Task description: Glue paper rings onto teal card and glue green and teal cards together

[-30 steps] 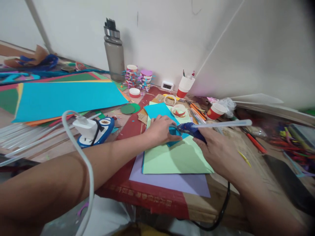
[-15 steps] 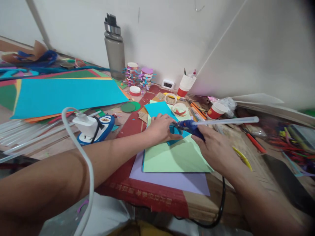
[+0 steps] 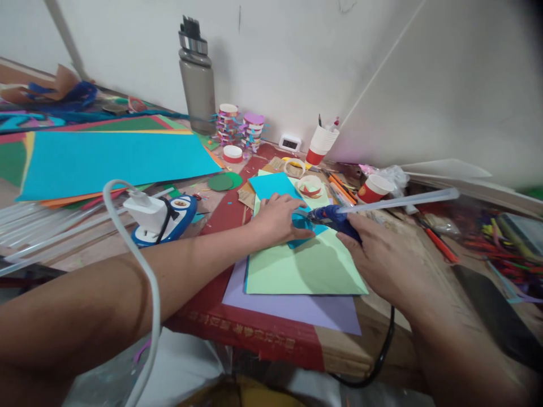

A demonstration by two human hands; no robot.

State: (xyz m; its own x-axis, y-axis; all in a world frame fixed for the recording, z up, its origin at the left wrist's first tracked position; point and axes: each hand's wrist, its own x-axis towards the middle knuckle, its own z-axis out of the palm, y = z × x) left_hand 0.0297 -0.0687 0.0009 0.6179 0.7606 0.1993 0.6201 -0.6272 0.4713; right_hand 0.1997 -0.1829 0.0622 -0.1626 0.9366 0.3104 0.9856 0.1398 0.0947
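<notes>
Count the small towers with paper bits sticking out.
2: a white-topped tower beside the grey bottle, and a purple-topped tower right of the first, nearer the white clock.

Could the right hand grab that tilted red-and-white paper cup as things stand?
Probably not without letting go first: the right hand is wrapped around a blue plastic glue gun, and its long translucent stick runs between hand and cup in this view.
</notes>
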